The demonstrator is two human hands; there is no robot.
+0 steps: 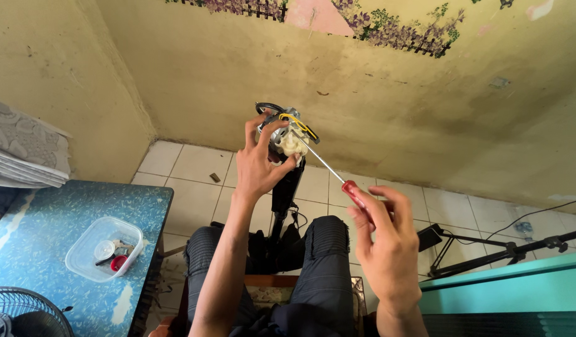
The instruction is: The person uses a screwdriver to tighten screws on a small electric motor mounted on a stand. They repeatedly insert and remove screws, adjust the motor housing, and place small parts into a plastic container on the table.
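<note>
Room: yellow stained wall (375,93) with a strip of purple flower pictures (394,28) along its far edge, and a white tiled floor (188,162).
Left hand: left hand (258,163) grips the small grey metal motor with yellow and black wires (286,132), held up in the air above the knees; thumb and fingers are curled around its body.
Right hand: right hand (388,240) pinches the long screwdriver with a red handle (338,178); its thin metal tip touches the motor's pale front part.
What could go wrong: the tip could slip off and poke the left thumb, because the motor is held in the air with nothing under it. The wires could get nicked too.
Packages: clear plastic box (104,248) on the blue speckled table (50,218), with a small round lid, keys and a red piece inside.
Labels and signs: none can be seen.
</note>
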